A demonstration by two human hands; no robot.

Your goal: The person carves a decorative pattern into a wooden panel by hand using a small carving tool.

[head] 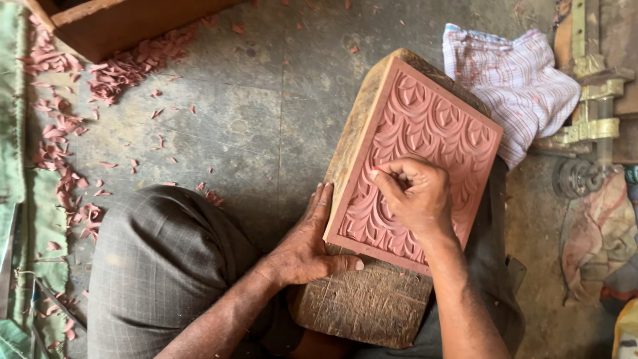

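Observation:
A reddish clay tile point(425, 126) carved with a leaf pattern lies tilted on a thick wooden block point(362, 306) resting on my lap. My left hand point(306, 242) presses flat against the tile's near left edge and the block, thumb on the tile's lower corner. My right hand point(415, 193) is closed over the middle of the carved face, fingers curled as if pinching a small tool, which I cannot make out.
Reddish clay shavings point(63, 126) litter the grey floor on the left. A checked cloth point(515, 83) lies beyond the tile. A wooden box point(126, 23) sits top left, metal hardware point(588, 119) on the right, green fabric point(13, 106) at the left edge.

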